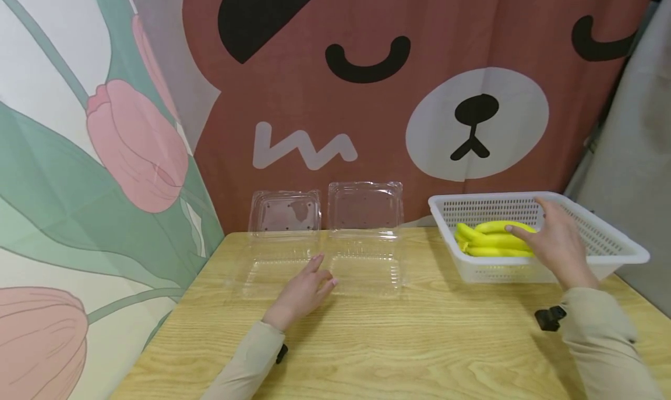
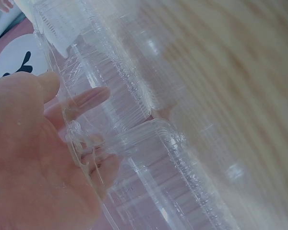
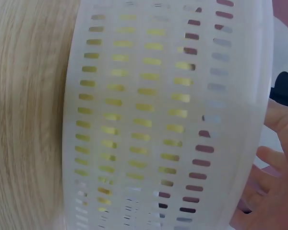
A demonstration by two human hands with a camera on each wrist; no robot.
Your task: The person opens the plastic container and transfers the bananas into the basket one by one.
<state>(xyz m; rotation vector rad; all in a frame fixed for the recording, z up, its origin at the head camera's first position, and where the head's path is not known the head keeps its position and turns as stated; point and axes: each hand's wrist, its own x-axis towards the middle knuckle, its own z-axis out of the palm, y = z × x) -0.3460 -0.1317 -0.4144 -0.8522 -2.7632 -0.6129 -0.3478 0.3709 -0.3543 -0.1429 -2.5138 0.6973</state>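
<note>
Several yellow bananas (image 1: 495, 241) lie in a white perforated plastic basket (image 1: 451, 213) at the right. Over the basket's near rim reaches my right hand (image 1: 562, 243), thumb and fingers spread apart, thumb overlapping the bananas in the head view. Through the slots of the basket wall (image 3: 240, 120), yellow shows in the right wrist view. Two clear plastic clamshell boxes stand side by side, lids raised: a left box (image 1: 285, 213) and a right box (image 1: 365, 208). My left hand (image 1: 301, 292) is at their near edges, fingers loosely extended, holding nothing.
Everything stands on a wood-grain table (image 1: 367, 342). Behind it hangs a reddish-brown curtain (image 1: 377, 114) with a bear face, and at the left a tulip-print cloth (image 1: 136, 144). Grey fabric (image 1: 629, 126) hangs at the right.
</note>
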